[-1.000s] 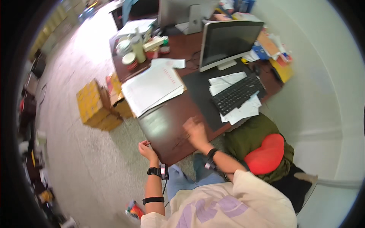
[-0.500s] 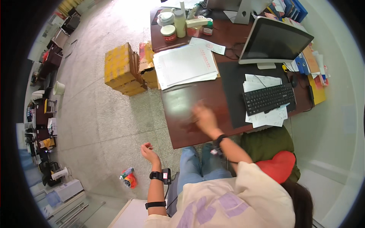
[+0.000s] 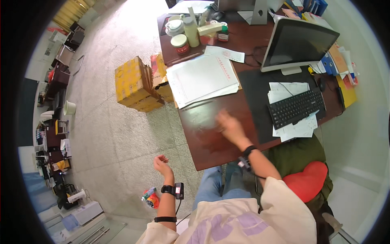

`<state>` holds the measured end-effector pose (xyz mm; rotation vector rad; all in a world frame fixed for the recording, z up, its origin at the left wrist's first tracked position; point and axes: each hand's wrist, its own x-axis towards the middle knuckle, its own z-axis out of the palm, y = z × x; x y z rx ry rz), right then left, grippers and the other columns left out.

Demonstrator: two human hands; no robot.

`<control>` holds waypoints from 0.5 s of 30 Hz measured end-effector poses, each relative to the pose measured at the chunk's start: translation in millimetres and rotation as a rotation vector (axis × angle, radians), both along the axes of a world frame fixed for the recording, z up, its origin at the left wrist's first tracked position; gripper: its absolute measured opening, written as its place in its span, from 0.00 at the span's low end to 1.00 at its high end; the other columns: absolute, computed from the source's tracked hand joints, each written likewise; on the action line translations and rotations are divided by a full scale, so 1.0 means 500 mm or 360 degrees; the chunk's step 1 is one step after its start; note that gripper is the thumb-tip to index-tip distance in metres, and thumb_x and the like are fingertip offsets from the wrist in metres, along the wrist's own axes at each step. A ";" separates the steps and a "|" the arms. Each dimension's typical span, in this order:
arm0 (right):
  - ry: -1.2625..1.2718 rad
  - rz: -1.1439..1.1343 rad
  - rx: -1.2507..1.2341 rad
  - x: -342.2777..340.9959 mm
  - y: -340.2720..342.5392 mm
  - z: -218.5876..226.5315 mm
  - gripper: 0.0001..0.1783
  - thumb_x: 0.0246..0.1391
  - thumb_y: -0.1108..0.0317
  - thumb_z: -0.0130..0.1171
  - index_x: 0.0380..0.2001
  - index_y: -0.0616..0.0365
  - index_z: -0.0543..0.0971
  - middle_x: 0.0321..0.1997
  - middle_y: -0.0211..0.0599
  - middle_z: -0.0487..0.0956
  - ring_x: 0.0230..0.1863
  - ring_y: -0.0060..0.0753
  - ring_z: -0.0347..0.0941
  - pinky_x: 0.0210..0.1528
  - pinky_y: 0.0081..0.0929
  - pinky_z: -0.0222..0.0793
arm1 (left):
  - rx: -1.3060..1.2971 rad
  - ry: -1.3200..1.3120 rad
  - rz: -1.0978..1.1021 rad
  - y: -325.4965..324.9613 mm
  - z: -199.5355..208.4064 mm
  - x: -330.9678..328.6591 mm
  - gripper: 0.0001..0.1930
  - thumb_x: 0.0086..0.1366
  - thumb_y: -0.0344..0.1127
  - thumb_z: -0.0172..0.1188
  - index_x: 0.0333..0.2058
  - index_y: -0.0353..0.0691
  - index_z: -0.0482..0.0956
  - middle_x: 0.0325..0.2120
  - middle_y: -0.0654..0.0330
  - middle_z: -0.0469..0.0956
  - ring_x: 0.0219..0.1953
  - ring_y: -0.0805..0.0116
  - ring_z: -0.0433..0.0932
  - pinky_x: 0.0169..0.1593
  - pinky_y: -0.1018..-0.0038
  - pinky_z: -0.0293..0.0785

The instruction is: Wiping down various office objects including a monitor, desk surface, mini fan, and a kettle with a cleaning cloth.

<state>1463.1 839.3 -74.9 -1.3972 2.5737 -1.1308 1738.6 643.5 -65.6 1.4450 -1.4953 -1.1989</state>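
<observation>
while the brown desk [image 3: 203,146] gleams, cartons [image 3: 131,83] stand alongside.

A loose cream shirt [image 3: 280,221] has short wide sleeves and a big purple print [image 3: 243,221] across its front. Beyond the shirt's hem come blue jeans [image 3: 209,183]. Left of the shirt, the forearm carries a plain black band [image 3: 165,219] near the sleeve and a black wrist strap [image 3: 167,189] with a small dark box [image 3: 179,190], pale-labelled, trailing a thin black cable [image 3: 178,206]. Past the shirt's right sleeve sits another black strap [image 3: 249,150] with a similar device [image 3: 244,163]. Both hands [image 3: 230,125] are bare.
</observation>
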 end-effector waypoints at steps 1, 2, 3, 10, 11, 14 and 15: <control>-0.0303 -0.0327 0.0071 -0.046 0.025 0.023 0.23 0.41 0.78 0.53 0.46 0.56 0.71 0.51 0.44 0.71 0.46 0.44 0.70 0.48 0.37 0.65 | -0.0033 0.0024 0.0011 -0.001 0.000 -0.001 0.19 0.66 0.41 0.36 0.23 0.36 0.70 0.18 0.59 0.71 0.18 0.72 0.69 0.24 0.77 0.66; 0.0309 -0.0739 -0.0047 -0.094 0.060 -0.009 0.16 0.46 0.75 0.53 0.42 0.58 0.72 0.41 0.43 0.75 0.38 0.45 0.71 0.42 0.38 0.66 | -0.0042 0.0052 -0.0016 0.003 0.000 -0.025 0.19 0.66 0.41 0.36 0.23 0.36 0.70 0.18 0.59 0.71 0.18 0.72 0.69 0.24 0.77 0.66; 0.0770 -0.1051 -0.0083 -0.110 0.042 -0.004 0.06 0.51 0.70 0.51 0.34 0.59 0.71 0.29 0.41 0.74 0.31 0.45 0.69 0.34 0.40 0.64 | -0.0001 0.0059 -0.0028 0.006 -0.001 -0.028 0.19 0.66 0.41 0.36 0.23 0.36 0.70 0.18 0.59 0.70 0.18 0.72 0.69 0.24 0.77 0.66; 0.0044 0.0089 -0.0157 0.140 -0.198 -0.015 0.27 0.35 0.77 0.57 0.45 0.55 0.70 0.51 0.40 0.70 0.46 0.45 0.69 0.48 0.36 0.66 | 0.0037 0.0063 -0.0070 0.004 -0.012 -0.011 0.20 0.66 0.42 0.36 0.22 0.37 0.69 0.18 0.59 0.70 0.18 0.72 0.68 0.23 0.77 0.66; -0.0039 0.0453 -0.0093 0.170 -0.173 0.001 0.28 0.35 0.75 0.59 0.46 0.53 0.71 0.57 0.37 0.66 0.54 0.45 0.64 0.52 0.35 0.65 | 0.0015 0.0048 -0.0033 -0.002 -0.016 0.016 0.20 0.66 0.42 0.36 0.22 0.37 0.69 0.18 0.59 0.70 0.17 0.72 0.68 0.23 0.77 0.66; -0.0125 0.0427 -0.0155 0.119 -0.053 -0.005 0.23 0.38 0.73 0.57 0.43 0.53 0.73 0.52 0.40 0.71 0.51 0.42 0.68 0.49 0.33 0.67 | 0.0030 0.0103 -0.0015 -0.007 -0.010 0.044 0.20 0.67 0.41 0.36 0.20 0.37 0.67 0.18 0.58 0.70 0.17 0.72 0.67 0.24 0.77 0.66; 0.0034 0.0178 -0.0080 0.064 -0.009 -0.024 0.22 0.39 0.75 0.56 0.43 0.53 0.73 0.49 0.41 0.73 0.46 0.43 0.71 0.45 0.33 0.68 | 0.0030 0.0119 -0.0019 -0.006 -0.008 0.033 0.20 0.67 0.41 0.36 0.20 0.37 0.67 0.18 0.58 0.70 0.17 0.72 0.67 0.24 0.77 0.66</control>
